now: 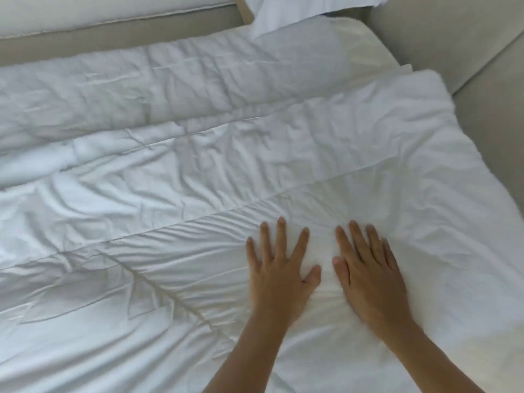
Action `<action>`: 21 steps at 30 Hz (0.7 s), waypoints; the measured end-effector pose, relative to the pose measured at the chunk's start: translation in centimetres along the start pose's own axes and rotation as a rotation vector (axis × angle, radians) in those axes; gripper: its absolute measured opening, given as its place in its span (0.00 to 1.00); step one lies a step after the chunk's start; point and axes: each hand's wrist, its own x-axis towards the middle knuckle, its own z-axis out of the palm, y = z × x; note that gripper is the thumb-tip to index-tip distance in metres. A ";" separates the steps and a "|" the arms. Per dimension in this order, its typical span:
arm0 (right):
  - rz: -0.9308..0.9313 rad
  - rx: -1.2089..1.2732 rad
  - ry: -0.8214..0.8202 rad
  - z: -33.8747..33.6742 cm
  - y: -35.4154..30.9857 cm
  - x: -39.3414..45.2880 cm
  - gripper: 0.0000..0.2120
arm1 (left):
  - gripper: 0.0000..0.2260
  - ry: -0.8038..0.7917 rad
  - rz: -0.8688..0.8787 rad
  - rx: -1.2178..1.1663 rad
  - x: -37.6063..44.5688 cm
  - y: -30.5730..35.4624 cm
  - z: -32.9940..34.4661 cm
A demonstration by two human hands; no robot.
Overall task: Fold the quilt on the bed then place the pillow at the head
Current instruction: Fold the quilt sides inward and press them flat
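A white quilt (198,154) lies across the bed in long folded layers, creased and wrinkled. My left hand (279,268) lies flat on its near layer with the fingers spread. Beside it, a small gap away, my right hand (368,273) presses flat on the same layer with straight fingers. A white pillow (300,12) rests at the top of the view, beyond the quilt, partly cut off by the frame edge. A strip of bare mattress sheet (365,49) shows below the pillow.
A beige padded bed frame (453,32) runs along the right side and top right. A second white bed (85,9) with a beige side sits at the top left.
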 end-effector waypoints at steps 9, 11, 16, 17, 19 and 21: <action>0.491 0.042 0.026 1.0 11.5 -7.2 0.30 | 0.33 -0.027 0.365 0.008 1.9 14.7 4.0; 0.592 0.097 0.026 1.8 12.3 -8.2 0.31 | 0.33 -0.024 0.403 0.033 2.1 16.4 4.8; 1.137 0.661 0.193 2.1 15.2 -7.9 0.43 | 0.32 -0.029 0.397 0.047 2.7 17.3 5.5; 1.212 0.811 0.260 2.1 16.0 -7.7 0.48 | 0.33 -0.029 0.391 0.045 2.7 17.3 5.5; 1.234 1.047 0.383 1.6 16.7 -7.6 0.50 | 0.33 -0.024 0.381 0.043 2.8 17.4 5.6; 1.269 1.396 0.558 0.8 16.9 -7.7 0.45 | 0.33 -0.018 0.360 0.030 2.9 17.7 5.6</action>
